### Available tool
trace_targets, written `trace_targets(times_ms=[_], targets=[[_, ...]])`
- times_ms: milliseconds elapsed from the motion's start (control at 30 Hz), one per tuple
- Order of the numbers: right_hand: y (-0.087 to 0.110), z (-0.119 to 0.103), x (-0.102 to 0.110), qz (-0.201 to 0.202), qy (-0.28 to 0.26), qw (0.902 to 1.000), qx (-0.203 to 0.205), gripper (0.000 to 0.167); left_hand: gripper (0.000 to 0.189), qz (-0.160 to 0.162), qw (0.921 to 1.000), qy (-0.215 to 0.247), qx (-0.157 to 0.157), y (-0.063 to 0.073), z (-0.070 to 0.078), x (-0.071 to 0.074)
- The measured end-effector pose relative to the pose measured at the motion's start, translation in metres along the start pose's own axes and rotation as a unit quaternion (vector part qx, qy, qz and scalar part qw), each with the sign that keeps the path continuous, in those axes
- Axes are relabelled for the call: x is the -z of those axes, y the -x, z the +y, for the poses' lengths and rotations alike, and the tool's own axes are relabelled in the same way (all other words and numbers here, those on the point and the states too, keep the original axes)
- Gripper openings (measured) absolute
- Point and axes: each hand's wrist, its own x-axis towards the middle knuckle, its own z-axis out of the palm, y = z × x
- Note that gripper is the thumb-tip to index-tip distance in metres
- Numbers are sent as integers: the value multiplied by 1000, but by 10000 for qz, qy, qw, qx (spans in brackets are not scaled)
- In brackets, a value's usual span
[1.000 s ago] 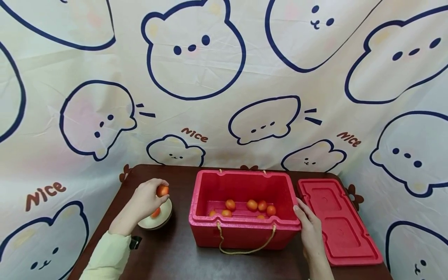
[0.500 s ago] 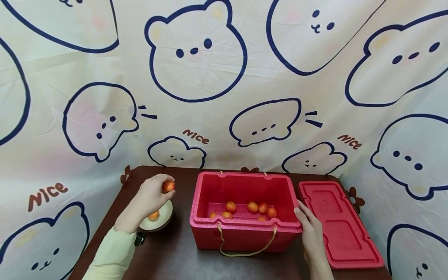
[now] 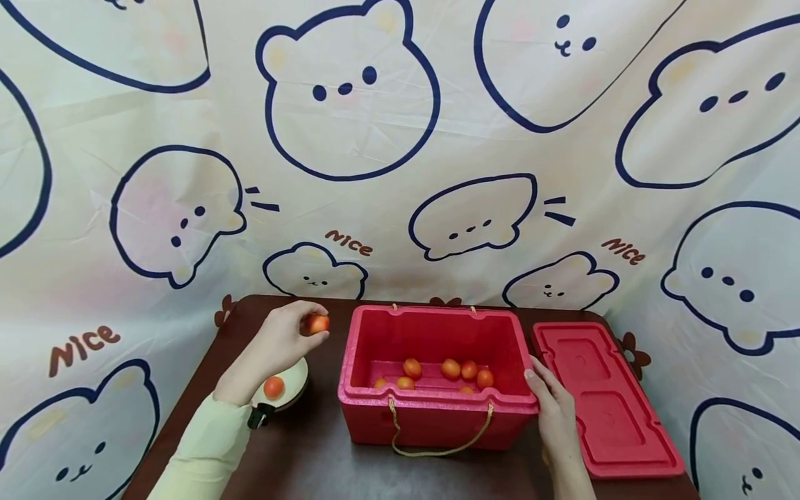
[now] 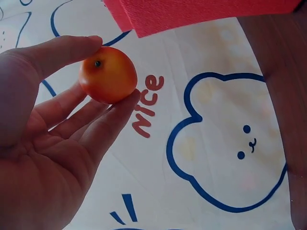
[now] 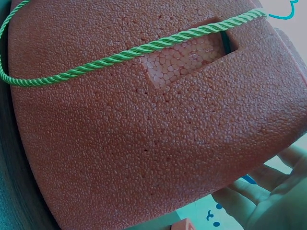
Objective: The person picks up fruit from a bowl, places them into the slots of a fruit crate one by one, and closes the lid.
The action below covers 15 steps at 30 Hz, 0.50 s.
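Observation:
My left hand [image 3: 281,337] pinches a small orange-red tomato [image 4: 109,75] between thumb and fingertips, raised above the table to the left of the box. Below that hand, another tomato [image 3: 273,387] lies in a pale round bowl [image 3: 296,389], which my wrist partly covers. My right hand [image 3: 556,406] holds the right end of a red foam box [image 3: 437,420], thumb at the rim and fingers against the outer wall. In the right wrist view, its fingers [image 5: 240,201] touch the end of the box. Several tomatoes [image 3: 450,368] lie on the box floor, some partly hidden by the front wall.
A red lid [image 3: 609,396] lies flat on the dark table [image 3: 300,462], right of the box. A twisted rope handle [image 3: 437,453] hangs down the box's front. Behind stands a patterned cloth [image 3: 387,208] with bear drawings.
My left hand has lifted the tomato up from over the bowl and moved right, towards the box. More of the tomato in the bowl shows. The right hand stays on the box.

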Motion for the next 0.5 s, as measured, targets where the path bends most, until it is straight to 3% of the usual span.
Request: trace_targets(times_ms=[500], targets=[[1, 0, 0, 3, -44, 10000, -4, 60, 37, -29, 9994, -6, -343, -18, 23, 0]])
